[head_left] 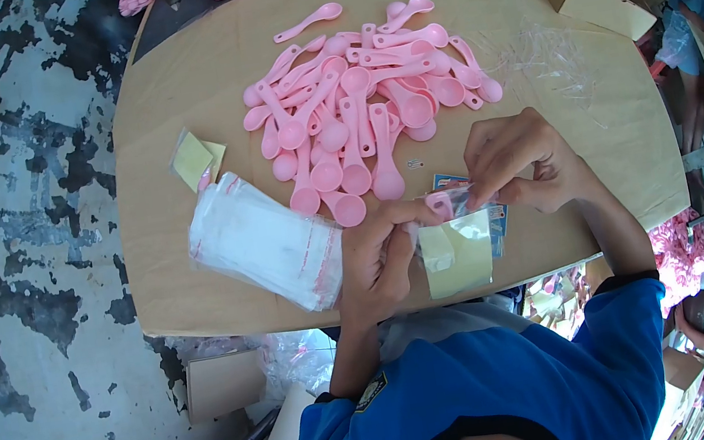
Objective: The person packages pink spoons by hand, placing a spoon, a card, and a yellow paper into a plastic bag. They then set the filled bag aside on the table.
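Left hand (373, 258) and right hand (532, 158) pinch a clear bag (472, 258) in narrow grips, seemingly steadying it. Pink spoons (356, 83) lie handy at eleven o'clock, stacked bags (259, 238) at nine.

Brown table (624, 152): pink spoons (357, 83) heaped, plastic bags (269, 241) stacked.

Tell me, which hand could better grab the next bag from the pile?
Probably the left hand: it's beside the bag pile; the right hand is farther off. Both are busy with the packet.
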Tool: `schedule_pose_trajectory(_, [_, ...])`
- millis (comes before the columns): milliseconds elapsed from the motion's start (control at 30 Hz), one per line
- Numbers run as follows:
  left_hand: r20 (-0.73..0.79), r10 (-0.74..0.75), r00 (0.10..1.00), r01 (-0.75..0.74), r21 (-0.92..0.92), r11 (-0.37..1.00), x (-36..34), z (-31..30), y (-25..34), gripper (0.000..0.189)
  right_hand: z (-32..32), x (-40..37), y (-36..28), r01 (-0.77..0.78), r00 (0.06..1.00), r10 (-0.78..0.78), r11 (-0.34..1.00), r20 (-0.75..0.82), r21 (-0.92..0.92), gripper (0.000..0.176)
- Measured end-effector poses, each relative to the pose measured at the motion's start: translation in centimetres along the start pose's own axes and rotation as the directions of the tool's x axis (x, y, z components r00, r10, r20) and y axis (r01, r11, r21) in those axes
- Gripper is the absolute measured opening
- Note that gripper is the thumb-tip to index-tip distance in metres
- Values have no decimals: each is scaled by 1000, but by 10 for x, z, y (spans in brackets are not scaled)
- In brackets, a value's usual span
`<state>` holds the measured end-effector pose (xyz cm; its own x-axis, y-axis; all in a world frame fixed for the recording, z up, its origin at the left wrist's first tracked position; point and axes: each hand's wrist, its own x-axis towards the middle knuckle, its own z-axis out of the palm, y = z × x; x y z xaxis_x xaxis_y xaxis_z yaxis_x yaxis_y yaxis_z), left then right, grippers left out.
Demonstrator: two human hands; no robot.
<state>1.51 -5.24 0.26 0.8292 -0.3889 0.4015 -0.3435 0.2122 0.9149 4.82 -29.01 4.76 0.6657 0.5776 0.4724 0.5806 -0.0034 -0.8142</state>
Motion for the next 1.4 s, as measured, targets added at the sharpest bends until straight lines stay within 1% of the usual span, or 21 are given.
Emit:
schedule_pose_trajectory(67, [69, 69, 995, -68, -23, 997, -2, -9, -7, 21, -2, -1, -1, 2, 1000, -1, 999, 31, -46, 31])
schedule_pose_trajectory(167, [-53, -87, 995, 70, -270, 960, -4, 2, -2, 10, 1, 0, -2, 3, 1000, -2, 997, 18, -76, 31])
schedule_pose_trajectory(233, [-71, -138, 988, 118, -232, 966, -4, 7, 3, 3, 2, -1, -4, 9, 1000, -9, 994, 3, -108, 28])
schedule_pose_trajectory(300, [-72, -190, 979, 174, -192, 966, -3, 10, 6, 6, 1, 0, -3, 30, 1000, -29, 987, 9, -156, 23])
schedule_pose_trajectory(400, [-81, -263, 961, 246, -173, 954, -3, 12, 11, 20, -5, 1, 0, 54, 996, -72, 954, -50, -295, 18])
schedule_pose_trajectory(433, [-92, -282, 955, 259, -204, 944, -4, 12, 13, 26, -4, 2, 1, 4, 988, -49, 957, -148, -289, 13])
schedule_pose_trajectory(467, [-107, -298, 949, 266, -238, 934, -4, 12, 15, 32, 0, 2, -8, -118, 981, 91, 981, -169, -155, 16])
schedule_pose_trajectory(533, [-64, -270, 961, 255, -182, 950, -8, 8, 19, 30, 15, 11, -35, -347, 923, 361, 931, -137, 115, 23])
schedule_pose_trajectory(567, [-58, -261, 964, 250, -151, 957, -13, 6, 22, 31, 19, 13, -34, -329, 944, 328, 943, -33, -54, 23])
schedule_pose_trajectory(667, [-96, -350, 932, 338, -123, 933, -24, -4, 45, 38, 32, 27, -32, -586, 783, 589, 806, 198, -80, 22])
schedule_pose_trajectory(700, [-119, -335, 935, 320, -135, 938, -30, -12, 53, 44, 39, 32, -26, -531, 830, 518, 848, 207, 9, 25])
schedule_pose_trajectory(800, [-364, -115, 924, 146, 60, 987, -57, -43, 50, 42, 34, 65, -22, -498, 780, 494, 862, 384, -98, 24])
schedule_pose_trajectory(833, [-486, -68, 871, 100, 40, 994, -65, -52, 45, 35, 41, 81, -30, -479, 826, 498, 867, 264, -136, 24])
schedule_pose_trajectory(933, [-594, 156, 789, 148, 431, 890, -81, -76, 38, 29, 58, 115, -12, -420, 888, 457, 855, -57, 305, 25])
schedule_pose_trajectory(1000, [-493, 172, 853, 203, 616, 761, -92, -87, 35, 28, 73, 118, 9, -274, 962, 274, 957, -12, -92, 29])
schedule_pose_trajectory(1033, [-437, 167, 884, 217, 699, 681, -94, -86, 36, 29, 80, 119, 19, -168, 982, 186, 944, 36, -284, 31])
schedule_pose_trajectory(1067, [-383, 150, 911, 227, 772, 593, -95, -86, 35, 30, 89, 120, 24, -126, 981, 176, 893, 77, -433, 30])
schedule_pose_trajectory(1133, [-368, 119, 922, 233, 775, 588, -101, -86, 23, 30, 107, 117, 30, -27, 971, 181, 727, 154, -686, 29])
schedule_pose_trajectory(1233, [-344, 115, 932, 223, 795, 564, -101, -86, 19, 28, 114, 125, 33, -228, 839, 485, 727, 248, -648, 25])
schedule_pose_trajectory(1333, [-332, 145, 932, 230, 851, 472, -96, -84, 24, 28, 111, 124, 39, -349, 853, 466, 844, 235, -408, 30])
schedule_pose_trajectory(1400, [-303, 140, 943, 198, 845, 497, -92, -81, 23, 27, 110, 122, 45, -310, 865, 440, 846, 241, -435, 27])
